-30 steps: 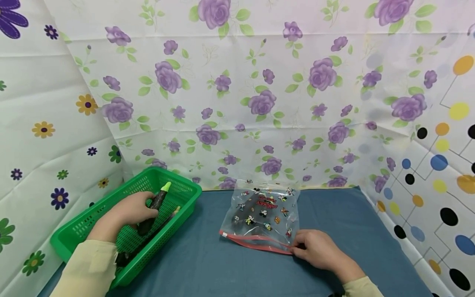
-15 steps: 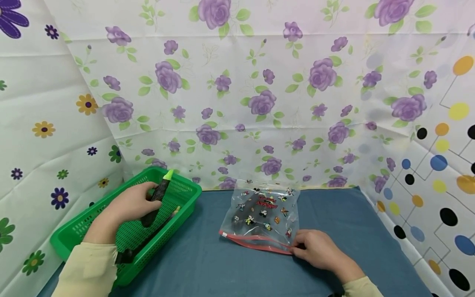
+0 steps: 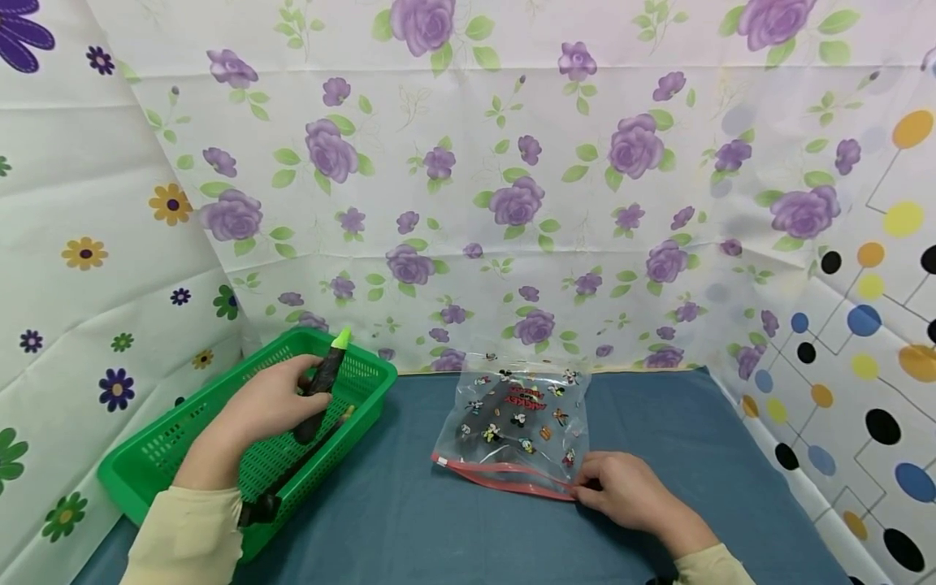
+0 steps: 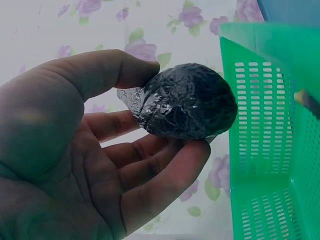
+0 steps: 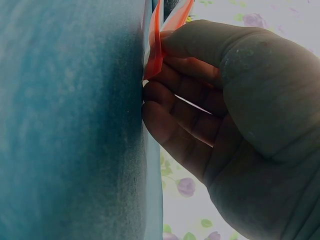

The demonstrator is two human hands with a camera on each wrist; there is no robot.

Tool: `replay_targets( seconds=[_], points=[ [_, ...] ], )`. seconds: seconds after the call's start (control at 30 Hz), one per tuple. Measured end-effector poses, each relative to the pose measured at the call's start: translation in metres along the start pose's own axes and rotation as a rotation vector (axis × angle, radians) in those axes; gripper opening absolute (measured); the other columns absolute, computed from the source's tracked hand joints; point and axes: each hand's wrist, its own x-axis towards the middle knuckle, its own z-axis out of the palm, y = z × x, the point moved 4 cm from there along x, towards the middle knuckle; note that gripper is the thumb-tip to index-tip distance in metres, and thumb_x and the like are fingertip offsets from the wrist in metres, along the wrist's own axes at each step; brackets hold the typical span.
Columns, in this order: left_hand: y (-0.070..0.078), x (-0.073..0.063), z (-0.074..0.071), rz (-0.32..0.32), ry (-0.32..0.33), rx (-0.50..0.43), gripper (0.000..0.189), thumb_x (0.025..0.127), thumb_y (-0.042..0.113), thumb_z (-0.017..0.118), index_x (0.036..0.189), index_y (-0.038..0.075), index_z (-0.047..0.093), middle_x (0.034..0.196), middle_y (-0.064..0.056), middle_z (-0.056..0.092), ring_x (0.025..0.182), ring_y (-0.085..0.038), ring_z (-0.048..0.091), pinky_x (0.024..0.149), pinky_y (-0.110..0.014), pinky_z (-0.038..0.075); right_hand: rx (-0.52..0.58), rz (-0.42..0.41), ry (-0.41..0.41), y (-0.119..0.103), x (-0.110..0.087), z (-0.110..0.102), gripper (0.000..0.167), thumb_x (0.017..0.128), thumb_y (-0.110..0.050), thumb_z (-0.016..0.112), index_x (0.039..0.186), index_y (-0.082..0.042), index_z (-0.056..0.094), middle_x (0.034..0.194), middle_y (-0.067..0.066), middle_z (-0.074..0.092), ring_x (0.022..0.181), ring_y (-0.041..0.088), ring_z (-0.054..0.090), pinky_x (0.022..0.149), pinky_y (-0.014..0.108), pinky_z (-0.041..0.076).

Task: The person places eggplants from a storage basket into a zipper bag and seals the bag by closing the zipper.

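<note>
My left hand (image 3: pixel 272 400) holds a dark, stick-like thing with a pointed light green tip (image 3: pixel 324 382), tilted above the green basket. In the left wrist view its rounded end (image 4: pixel 187 102) looks black, shiny and crinkled, like film wrap, between thumb and fingers. Flat on the table lies a clear zip bag (image 3: pixel 515 414) printed with cartoon figures, its red zip edge facing me. Something dark shows through the bag's plastic. The right hand (image 3: pixel 629 491) pinches the bag's right front corner; the right wrist view shows the red strip (image 5: pixel 156 47) between thumb and fingers.
The green perforated basket (image 3: pixel 376 390) stands at the left, slanted. Inside, along its right wall, lies another dark thin thing with a yellowish tip (image 3: pixel 347 414). Blue cloth (image 3: pixel 409 528) covers the table. Patterned sheets (image 3: pixel 468 203) hang behind and at both sides.
My left hand has lifted the dark green-tipped thing up from the basket and shifted slightly right with it. The right hand and the bag have stayed put.
</note>
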Motion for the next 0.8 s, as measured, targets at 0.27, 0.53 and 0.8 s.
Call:
replay_targets(
  seconds=[0.27, 0.53, 0.8],
  points=[
    [0.009, 0.000, 0.010, 0.016, 0.033, -0.010, 0.071, 0.106, 0.032, 0.073, 0.163, -0.001, 0.046, 0.127, -0.025, 0.070, 0.088, -0.023, 0.071, 0.070, -0.043, 0.056, 0.005, -0.008, 0.002, 0.002, 0.000, 0.000, 0.014, 0.102, -0.025, 0.084, 0.091, -0.034, 0.085, 0.088, -0.026, 0.062, 0.074, -0.006, 0.059, 0.067, 0.030, 0.053],
    [0.018, 0.001, 0.021, 0.036, 0.058, -0.037, 0.070, 0.106, 0.033, 0.073, 0.164, 0.002, 0.047, 0.128, -0.023, 0.071, 0.087, -0.021, 0.071, 0.071, -0.043, 0.057, 0.004, -0.016, 0.015, 0.001, 0.001, 0.000, 0.015, 0.101, -0.024, 0.084, 0.091, -0.035, 0.084, 0.089, -0.026, 0.063, 0.074, -0.006, 0.058, 0.066, 0.030, 0.052],
    [0.023, 0.000, 0.028, 0.051, 0.081, -0.047, 0.072, 0.107, 0.035, 0.074, 0.165, 0.003, 0.046, 0.132, -0.024, 0.070, 0.092, -0.023, 0.072, 0.075, -0.046, 0.059, -0.010, -0.007, 0.015, 0.001, 0.000, 0.000, 0.015, 0.101, -0.024, 0.085, 0.091, -0.035, 0.084, 0.089, -0.026, 0.062, 0.075, -0.006, 0.059, 0.067, 0.031, 0.053]
  ],
)
